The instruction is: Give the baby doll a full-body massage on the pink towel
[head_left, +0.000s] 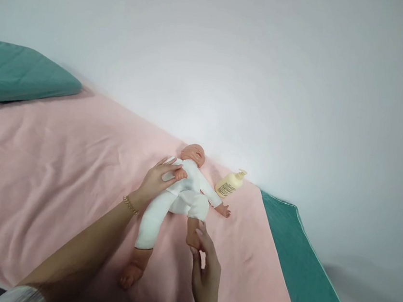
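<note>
Steady the doll point(192, 183) gently: left hand point(152, 182) seemingly clasps arm point(181, 173) at ten o'clock, right hand point(207, 273) pinches foot point(192, 237) at five

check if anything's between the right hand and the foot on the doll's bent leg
Nothing visible is: the right hand touches the doll's foot directly with its thumb and fingers. The pump bottle is off beyond the outstretched arm.
</note>
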### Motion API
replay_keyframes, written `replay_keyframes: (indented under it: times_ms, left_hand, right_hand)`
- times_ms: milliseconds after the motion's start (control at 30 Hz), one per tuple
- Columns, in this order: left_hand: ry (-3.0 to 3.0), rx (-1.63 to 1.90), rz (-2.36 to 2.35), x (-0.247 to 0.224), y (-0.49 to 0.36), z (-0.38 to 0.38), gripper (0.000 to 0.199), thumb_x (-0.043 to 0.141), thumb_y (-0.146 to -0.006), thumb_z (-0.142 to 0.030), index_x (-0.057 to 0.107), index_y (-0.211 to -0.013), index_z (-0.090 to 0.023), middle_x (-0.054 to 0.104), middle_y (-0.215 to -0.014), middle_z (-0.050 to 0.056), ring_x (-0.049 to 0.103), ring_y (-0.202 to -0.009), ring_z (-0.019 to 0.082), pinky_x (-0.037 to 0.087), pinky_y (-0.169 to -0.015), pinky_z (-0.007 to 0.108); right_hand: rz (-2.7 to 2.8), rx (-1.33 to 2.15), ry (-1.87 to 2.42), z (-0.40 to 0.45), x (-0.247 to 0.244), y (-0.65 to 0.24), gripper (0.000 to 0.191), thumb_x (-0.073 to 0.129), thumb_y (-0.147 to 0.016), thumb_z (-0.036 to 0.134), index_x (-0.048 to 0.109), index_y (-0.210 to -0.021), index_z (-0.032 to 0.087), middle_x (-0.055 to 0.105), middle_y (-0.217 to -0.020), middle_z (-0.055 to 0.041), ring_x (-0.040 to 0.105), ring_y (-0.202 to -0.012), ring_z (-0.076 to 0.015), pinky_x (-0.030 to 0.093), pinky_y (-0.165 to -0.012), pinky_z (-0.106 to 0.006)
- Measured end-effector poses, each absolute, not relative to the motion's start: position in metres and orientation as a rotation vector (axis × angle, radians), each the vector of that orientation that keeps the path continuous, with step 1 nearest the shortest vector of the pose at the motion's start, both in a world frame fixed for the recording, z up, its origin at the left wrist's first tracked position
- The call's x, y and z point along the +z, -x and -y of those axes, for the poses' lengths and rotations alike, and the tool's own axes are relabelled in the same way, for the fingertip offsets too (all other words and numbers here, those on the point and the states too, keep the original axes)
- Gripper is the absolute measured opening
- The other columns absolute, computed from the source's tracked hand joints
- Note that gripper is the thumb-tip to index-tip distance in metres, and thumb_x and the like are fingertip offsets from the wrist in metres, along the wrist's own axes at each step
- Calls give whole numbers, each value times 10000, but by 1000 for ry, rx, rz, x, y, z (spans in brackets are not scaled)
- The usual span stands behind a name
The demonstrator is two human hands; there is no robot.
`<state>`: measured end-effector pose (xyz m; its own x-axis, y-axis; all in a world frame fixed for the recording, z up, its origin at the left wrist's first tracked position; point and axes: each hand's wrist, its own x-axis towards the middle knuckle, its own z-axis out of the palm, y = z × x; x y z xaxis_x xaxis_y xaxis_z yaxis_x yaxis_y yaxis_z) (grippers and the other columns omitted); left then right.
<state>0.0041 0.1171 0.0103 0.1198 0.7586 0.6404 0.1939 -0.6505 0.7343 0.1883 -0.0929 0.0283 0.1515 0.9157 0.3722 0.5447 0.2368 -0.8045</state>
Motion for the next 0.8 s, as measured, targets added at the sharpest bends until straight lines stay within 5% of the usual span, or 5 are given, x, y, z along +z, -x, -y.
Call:
replay_keyframes:
  times_ms: [400,800]
  left_hand:
    - [-2370,1285,-706,4,-7,-126,244,564,-884,-211,739,-1050,-247,708,-1185,12,487,-1336,243,259,-1187,505]
    - [-887,1868,-944,6,14,-135,305,752,-767,-313,725,-1025,-153,716,-1105,83,642,-1107,241,482,-1028,394]
  right_hand:
    - [1480,471,1487,39,25,-198,433,511,-944,351,520,-1369,267,528,-1440,-70,470,-1358,-241,448,-1099,-443]
    - [1337,478,1489,120,-30,-197,494,562,-934,356,476,-1411,259,517,-1444,-110,503,-1326,-261,487,-1055,-426]
